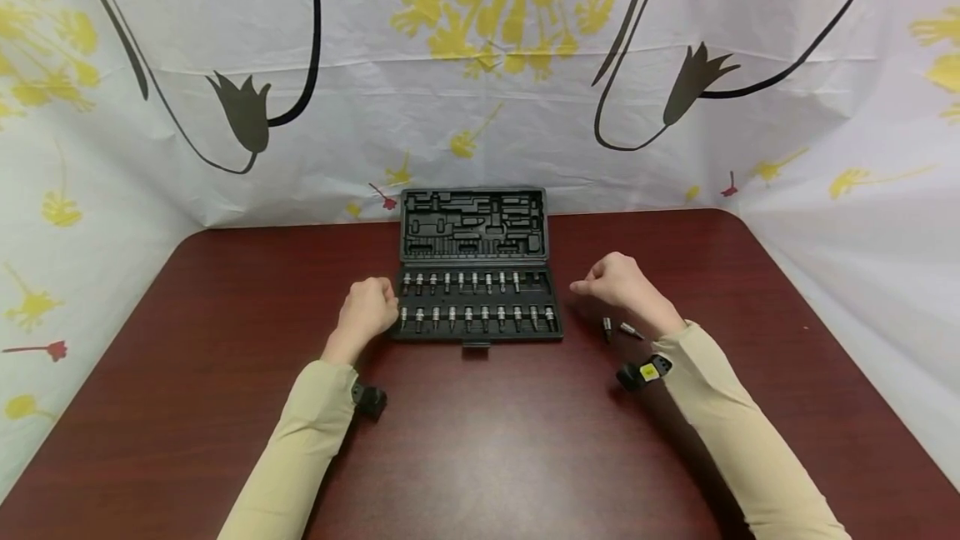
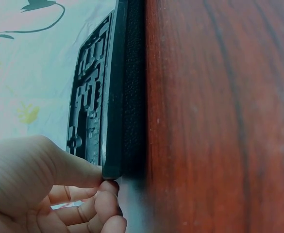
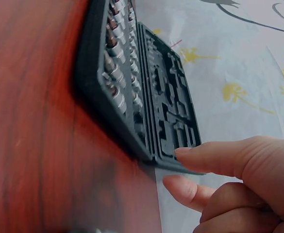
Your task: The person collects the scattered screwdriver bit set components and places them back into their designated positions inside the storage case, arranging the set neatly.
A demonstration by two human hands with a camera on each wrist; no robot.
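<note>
A black bit-socket case (image 1: 480, 301) lies unfolded on the table, its moulded lid (image 1: 474, 223) laid back at the far side. Two rows of silver bit sockets (image 1: 468, 319) fill the near half, with bare slots at the right end of the upper row. My left hand (image 1: 366, 307) pinches the left edge of the case between thumb and fingers. Off the right edge, my right hand (image 1: 621, 280) hovers with thumb and forefinger apart and nothing between them; its other fingers are curled. Two loose bit sockets, one dark-tipped (image 1: 607, 329) and one slanted (image 1: 632, 330), lie beneath the right wrist.
The dark red wooden table (image 1: 480, 440) runs up to a white patterned cloth (image 1: 480, 140) hanging behind and at both sides. A latch (image 1: 476, 346) juts from the front of the case. Wrist cameras sit on the left sleeve (image 1: 300, 432) and right sleeve (image 1: 735, 423).
</note>
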